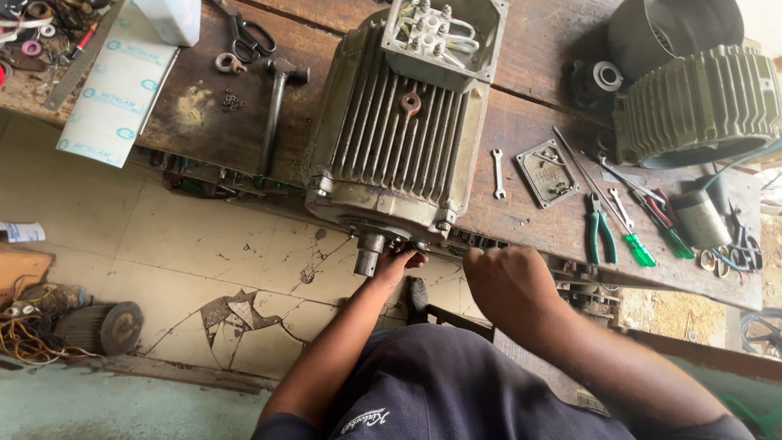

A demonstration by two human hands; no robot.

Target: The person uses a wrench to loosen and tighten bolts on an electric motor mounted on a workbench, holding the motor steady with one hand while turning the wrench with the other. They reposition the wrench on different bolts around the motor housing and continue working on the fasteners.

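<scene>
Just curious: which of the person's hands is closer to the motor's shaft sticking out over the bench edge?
Left. The left hand touches the motor's end face right beside the shaft; the right hand sits farther right, off the shaft.

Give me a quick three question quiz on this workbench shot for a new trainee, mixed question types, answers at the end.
1. True or false: the left hand touches the motor at its shaft end, beside the shaft.
2. Which tool lies on the bench left of the motor? A) hammer B) saw C) drill
3. Fill in: the pliers right of the motor have ____ handles.

Key
1. True.
2. A.
3. Green. The right hand is a closed fist at the bench edge; whether it holds anything cannot be told.
</scene>
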